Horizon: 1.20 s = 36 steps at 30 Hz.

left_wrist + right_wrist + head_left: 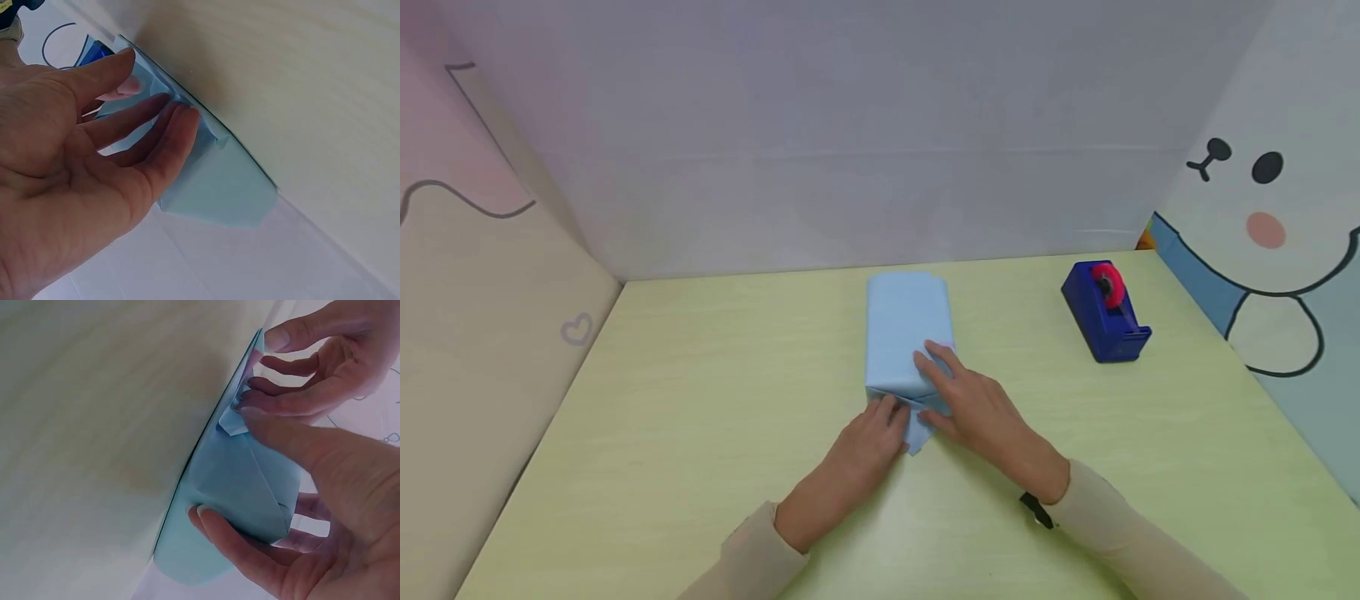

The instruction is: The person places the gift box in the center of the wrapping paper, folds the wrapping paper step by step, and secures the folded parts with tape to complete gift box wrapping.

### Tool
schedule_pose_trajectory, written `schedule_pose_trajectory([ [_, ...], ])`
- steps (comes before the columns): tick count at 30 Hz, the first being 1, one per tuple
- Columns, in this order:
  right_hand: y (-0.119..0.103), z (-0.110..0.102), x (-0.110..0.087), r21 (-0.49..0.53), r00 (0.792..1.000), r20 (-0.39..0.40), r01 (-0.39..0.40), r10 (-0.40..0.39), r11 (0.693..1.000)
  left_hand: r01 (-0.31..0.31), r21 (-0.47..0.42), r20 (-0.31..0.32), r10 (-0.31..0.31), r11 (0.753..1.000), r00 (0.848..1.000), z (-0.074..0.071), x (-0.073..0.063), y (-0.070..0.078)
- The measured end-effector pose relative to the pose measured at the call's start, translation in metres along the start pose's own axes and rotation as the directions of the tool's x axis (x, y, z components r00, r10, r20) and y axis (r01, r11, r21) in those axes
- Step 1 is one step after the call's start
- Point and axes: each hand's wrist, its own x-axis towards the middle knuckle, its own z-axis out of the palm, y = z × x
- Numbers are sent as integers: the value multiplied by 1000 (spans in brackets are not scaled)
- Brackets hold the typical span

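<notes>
A box-shaped package wrapped in light blue paper (904,321) lies on the table, its near end partly folded. A pointed paper flap (917,435) sticks out from that end towards the person. My left hand (868,442) presses its fingertips into the fold at the near end, fingers nearly straight in the left wrist view, thumb by the flap's tip. The right hand (981,408) holds the package at its near right corner. In the right wrist view its fingers (234,540) wrap the package's side, while its thumb (281,434) lies against the folded end.
A blue tape dispenser (1105,321) with a red-cored roll stands at the back right of the pale yellow-green table (715,375). A plain light wall (880,192) rises behind, and printed panels stand on both sides.
</notes>
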Motion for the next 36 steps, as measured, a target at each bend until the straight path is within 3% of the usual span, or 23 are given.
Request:
schedule_pose_trajectory([
  [9,-13,4,5,-152,998,-6,-63,63,986,-29,88,-11,30,996,999,-3,-3,1],
  [20,-20,4,9,-248,998,-33,-66,60,967,-63,73,3,63,995,998,-7,-4,-7],
  [27,-19,4,9,-258,998,-51,-51,40,965,-50,74,31,48,996,998,-11,-4,-8],
  [31,-19,4,10,-274,997,-70,-39,20,961,-13,83,44,10,996,999,-14,-3,-8],
  [36,-19,6,10,-300,996,-86,-28,2,953,-3,15,49,2,1000,999,-14,0,-9],
])
